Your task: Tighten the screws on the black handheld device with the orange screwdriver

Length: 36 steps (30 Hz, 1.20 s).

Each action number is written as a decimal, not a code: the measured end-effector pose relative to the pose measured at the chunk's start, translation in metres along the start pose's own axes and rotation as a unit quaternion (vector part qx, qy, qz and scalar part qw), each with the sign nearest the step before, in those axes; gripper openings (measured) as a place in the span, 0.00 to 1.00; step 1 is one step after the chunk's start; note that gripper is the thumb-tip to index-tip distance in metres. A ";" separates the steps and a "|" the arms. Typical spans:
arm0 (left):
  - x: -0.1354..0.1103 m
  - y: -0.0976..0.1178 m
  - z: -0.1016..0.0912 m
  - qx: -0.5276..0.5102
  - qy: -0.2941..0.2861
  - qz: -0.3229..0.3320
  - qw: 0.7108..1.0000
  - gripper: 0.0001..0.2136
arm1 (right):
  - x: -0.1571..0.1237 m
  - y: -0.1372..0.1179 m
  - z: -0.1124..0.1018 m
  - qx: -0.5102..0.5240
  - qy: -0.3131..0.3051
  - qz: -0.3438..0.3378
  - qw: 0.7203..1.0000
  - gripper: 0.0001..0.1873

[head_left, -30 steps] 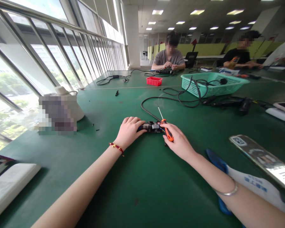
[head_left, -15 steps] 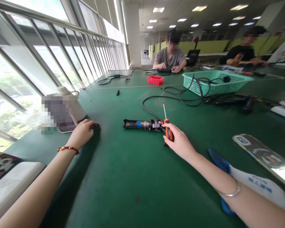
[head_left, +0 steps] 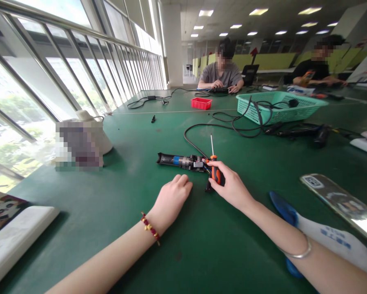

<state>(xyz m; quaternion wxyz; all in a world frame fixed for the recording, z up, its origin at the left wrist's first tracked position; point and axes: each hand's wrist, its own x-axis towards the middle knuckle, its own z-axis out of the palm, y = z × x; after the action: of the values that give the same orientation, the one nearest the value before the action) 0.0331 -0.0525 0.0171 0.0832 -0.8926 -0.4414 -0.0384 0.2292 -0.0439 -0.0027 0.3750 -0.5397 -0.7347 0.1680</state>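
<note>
My right hand (head_left: 230, 181) is wrapped round the orange and black handle of a screwdriver (head_left: 215, 173), its thin metal shaft pointing away from me. Just left of it lies an opened black corded tool (head_left: 183, 161), its inner parts, a blue band and coloured wires exposed. Part of this tool is covered by the screwdriver and my right hand. My left hand (head_left: 172, 198) is closed, back of the hand up, over the green table (head_left: 134, 253) in front of the tool. Its fingertips are hidden, so what they hold, if anything, cannot be made out.
A black cord (head_left: 198, 125) runs from the tool toward a green basket (head_left: 278, 107) of cables. A red tray (head_left: 201, 103) and a small black part (head_left: 153, 119) lie farther off. A phone (head_left: 339, 204) is on the right. A person (head_left: 221, 73) sits opposite.
My left hand has moved right, from beside the blurred object on the left to just in front of the opened tool. My right hand still holds the screwdriver; the tool has tilted slightly.
</note>
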 end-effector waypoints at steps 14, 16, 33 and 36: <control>0.021 -0.012 0.016 -0.320 0.200 -0.101 0.921 0.05 | -0.002 0.000 0.001 0.013 -0.035 -0.008 0.999 0.22; 0.028 -0.015 0.013 -0.386 0.215 -0.136 0.887 0.05 | -0.002 -0.001 0.000 0.012 -0.035 -0.010 0.999 0.22; 0.050 -0.023 0.015 -0.558 0.171 -0.229 0.779 0.09 | -0.001 -0.003 -0.001 0.007 -0.037 -0.023 0.999 0.22; 0.049 -0.021 0.013 -0.527 0.174 -0.227 0.800 0.08 | -0.001 -0.003 -0.001 0.008 -0.035 -0.027 0.999 0.22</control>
<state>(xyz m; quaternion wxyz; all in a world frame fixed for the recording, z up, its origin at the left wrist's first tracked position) 0.0459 0.0011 0.0134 -0.3353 -0.6513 -0.5215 -0.4375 0.2281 -0.0465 -0.0005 0.3577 -0.5107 -0.7603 0.1823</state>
